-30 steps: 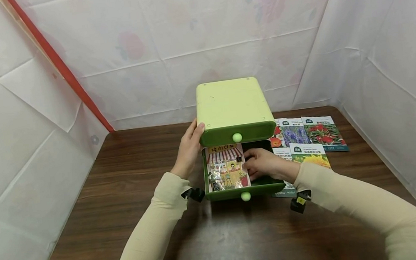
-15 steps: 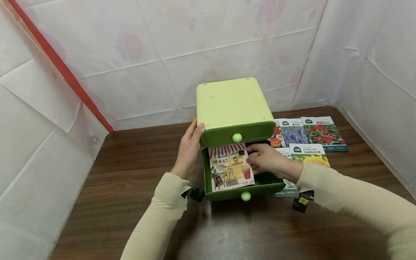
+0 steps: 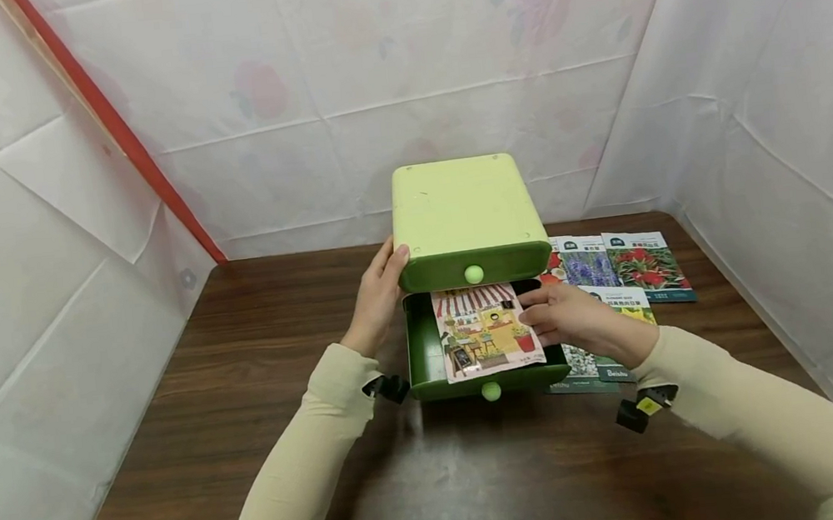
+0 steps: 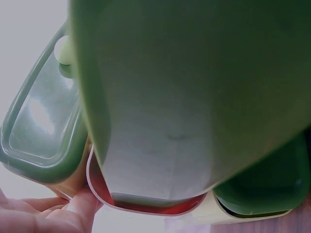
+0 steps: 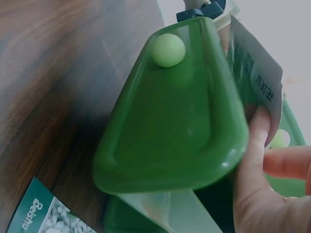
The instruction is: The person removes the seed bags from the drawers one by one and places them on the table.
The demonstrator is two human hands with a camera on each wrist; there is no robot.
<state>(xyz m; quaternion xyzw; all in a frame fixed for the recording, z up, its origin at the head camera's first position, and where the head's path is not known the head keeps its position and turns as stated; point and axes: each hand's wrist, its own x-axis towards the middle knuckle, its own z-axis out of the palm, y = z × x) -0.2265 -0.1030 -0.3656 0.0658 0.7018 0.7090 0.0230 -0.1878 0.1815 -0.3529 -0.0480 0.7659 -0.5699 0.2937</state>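
Note:
A small light-green drawer unit [image 3: 465, 201] with dark-green fronts stands on the table. Below its top drawer, another drawer [image 3: 432, 389] with a round knob is pulled out. My right hand [image 3: 580, 319] pinches the right edge of a seed packet [image 3: 485, 333], printed with a striped-awning shop; the packet is tilted over the open drawer. In the right wrist view, thumb and fingers press the packet [image 5: 257, 73] from both sides. With nearly straight fingers, my left hand [image 3: 377, 297] rests against the unit's left side, its thumb at the top front corner.
Right of the unit lie several flower seed packets, among them a red-flower one [image 3: 648, 267], a purple-flower one [image 3: 589, 267] and one marked Beishu [image 5: 34, 208]. The dark wooden table [image 3: 280, 332] has pale cloth [image 3: 340, 91] hung around it.
My right hand has moved right, drawing the shop-print packet from the drawer's left side toward its right and raising it. My left hand stays on the unit.

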